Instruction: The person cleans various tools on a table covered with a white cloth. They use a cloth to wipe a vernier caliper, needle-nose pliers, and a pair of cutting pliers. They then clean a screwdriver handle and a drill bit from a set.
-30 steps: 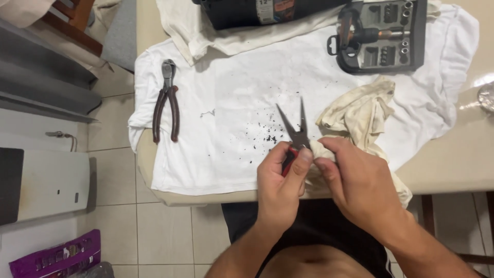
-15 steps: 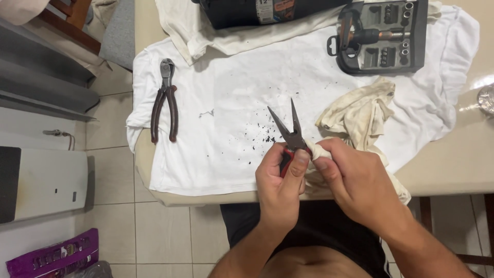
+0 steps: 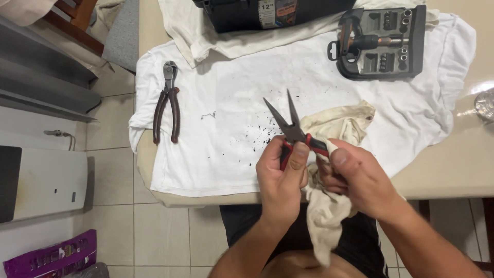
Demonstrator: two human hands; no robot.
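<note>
The left hand [image 3: 280, 177] grips the red handles of the needle-nose pliers [image 3: 290, 126], tips spread apart, above the white cloth [image 3: 231, 92] on the bench [image 3: 458, 170]. The right hand [image 3: 357, 177] clasps a cream rag [image 3: 334, 128] against them. Far left of the needle-nose pliers lie cutting pliers [image 3: 166, 103]; up right, a socket set [image 3: 383, 41].

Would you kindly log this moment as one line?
left hand: grips needle-nose pliers, jaws open | right hand: rubs handle with rag | spare pliers on cloth
</note>
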